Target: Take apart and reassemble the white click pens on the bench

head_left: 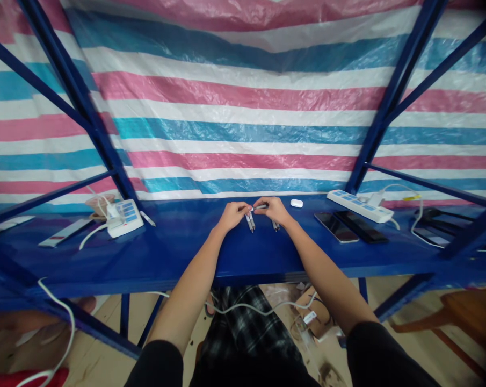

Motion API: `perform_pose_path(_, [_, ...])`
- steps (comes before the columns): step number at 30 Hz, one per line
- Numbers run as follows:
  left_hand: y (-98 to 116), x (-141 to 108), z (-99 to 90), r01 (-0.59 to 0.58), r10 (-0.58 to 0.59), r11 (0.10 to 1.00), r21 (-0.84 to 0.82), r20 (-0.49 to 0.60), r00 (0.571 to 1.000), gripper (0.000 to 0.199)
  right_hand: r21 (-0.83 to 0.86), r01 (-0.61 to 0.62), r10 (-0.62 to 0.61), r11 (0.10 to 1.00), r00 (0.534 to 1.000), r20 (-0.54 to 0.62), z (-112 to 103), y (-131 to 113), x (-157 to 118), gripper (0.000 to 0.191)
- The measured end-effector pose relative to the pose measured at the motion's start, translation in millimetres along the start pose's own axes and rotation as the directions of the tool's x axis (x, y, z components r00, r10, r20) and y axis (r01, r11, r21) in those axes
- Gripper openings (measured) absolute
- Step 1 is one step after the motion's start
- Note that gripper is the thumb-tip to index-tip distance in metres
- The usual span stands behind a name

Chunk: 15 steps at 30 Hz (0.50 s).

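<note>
On the head feed I record, from the left: a white power strip (pixel 125 218) with blue switches sits on the blue steel shelf (pixel 178 258), white cables leading from it, with a white pen (pixel 147 218) just beside it. Next, the person's left hand (pixel 233 215) and right hand (pixel 273 209) are together, both pinching 1 slim pen (pixel 260 206) with a grey tip, held just above the shelf. Small pens (pixel 249 221) lie on the shelf directly below, in 2 groups, tips toward me; I cannot confirm their exact count. Right of the hands I note a white earbud case (pixel 296 203), 2 dark smartphones (pixel 336 227) lying side by side, and a second white power strip (pixel 359 207).
</note>
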<state>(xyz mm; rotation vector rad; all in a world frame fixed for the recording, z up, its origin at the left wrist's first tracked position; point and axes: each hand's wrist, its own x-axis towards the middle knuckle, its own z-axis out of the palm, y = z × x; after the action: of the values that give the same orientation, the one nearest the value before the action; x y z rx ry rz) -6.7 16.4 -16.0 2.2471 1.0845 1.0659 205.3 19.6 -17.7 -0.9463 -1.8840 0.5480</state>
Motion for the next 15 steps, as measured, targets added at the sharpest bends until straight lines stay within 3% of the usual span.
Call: perform_pose_path(15, [-1.6, 2.7, -0.2, 0.019, -0.020, 0.999, -0.044, -0.040, 0.999, 0.025, -0.043, 0.033, -0.032, 0.999, 0.999, 0.015, -2.8, -0.5, 0.9, 0.019])
